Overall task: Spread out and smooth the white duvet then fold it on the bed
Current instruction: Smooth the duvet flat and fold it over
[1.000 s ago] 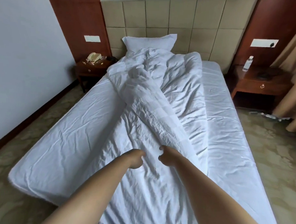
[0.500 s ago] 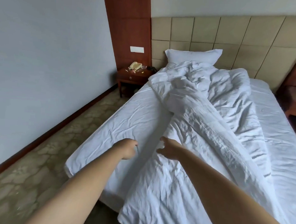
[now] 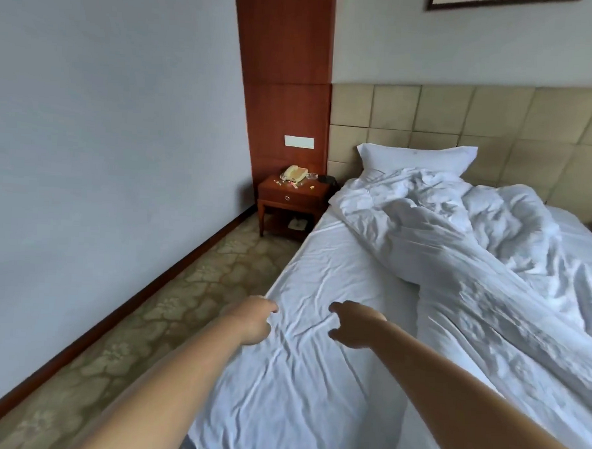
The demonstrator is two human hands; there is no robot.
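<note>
The fingers of the left hand (image 3: 253, 321) are curling inward at the near left edge of the white cloth, and they look to be pinching a fold of it — though whether that layer is the duvet's flat skirt or the bedsheet, I cannot tell for certain. The right hand (image 3: 352, 325) is hovering just beside it with its fingers loosely bent and spread, nothing visibly caught between them.

The white duvet (image 3: 474, 268) is lying bunched in a long twisted ridge running from the pillow (image 3: 416, 157) down the right half of the bed (image 3: 320, 260), with crumpled billows near the headboard (image 3: 465, 116). It is judged to be soft, limp and fairly light, yet bulky — it will be sagging and dragging rather than holding any shape, and the smooth cotton will be sliding easily over the sheet beneath. Pulling from the middle would only be tightening the twist; the sensible hold is at a hem or a corner, one in each hand and well apart, so the ridge is opening out as the edge is drawn toward the left side. A firm pinch through cover and filling together should be stopping the cover from slipping over the filling inside.
</note>
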